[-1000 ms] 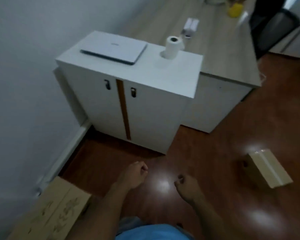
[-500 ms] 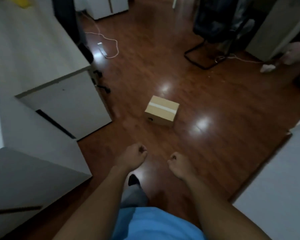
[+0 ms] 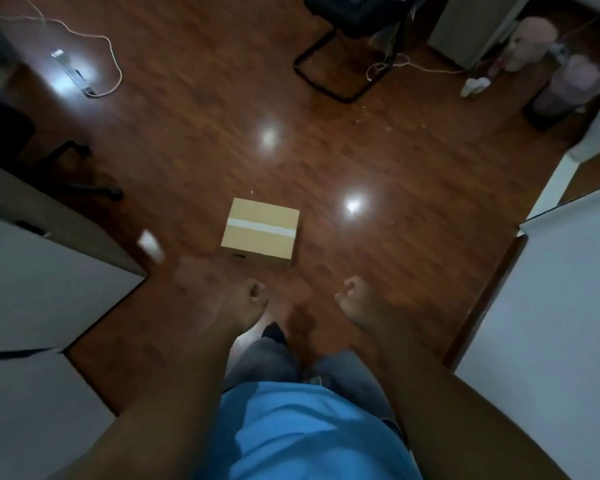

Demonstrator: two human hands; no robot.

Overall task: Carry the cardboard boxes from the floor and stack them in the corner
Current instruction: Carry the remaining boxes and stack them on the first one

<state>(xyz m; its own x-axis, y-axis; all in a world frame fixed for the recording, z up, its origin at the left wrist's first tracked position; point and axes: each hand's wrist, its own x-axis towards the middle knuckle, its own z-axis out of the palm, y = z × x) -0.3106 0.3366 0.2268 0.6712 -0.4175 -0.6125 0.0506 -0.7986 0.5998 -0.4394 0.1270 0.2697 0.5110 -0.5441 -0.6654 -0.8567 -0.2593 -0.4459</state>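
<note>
Spreading across the whole view: a dark red-brown wooden floor, glossy, with several bright light spots on it.
Cabinets: a white cabinet fills the left edge and another white unit the right edge, with the floor open between them.
Person: a blue shirt and grey trousers show at the bottom, both bare forearms reaching forward and down.
Chair: the black frame of a chair stands at the top, well apart from the box.
Cardboard box: one taped cardboard box sits flat on the floor in the middle, a pale tape strip across its lid, just ahead of both hands and touched by neither.
Left hand: the left hand is loosely curled into a fist and holds nothing.
Right hand: the right hand is curled the same way, also empty.
Cable: a pale cable loops on the floor at upper left.
</note>
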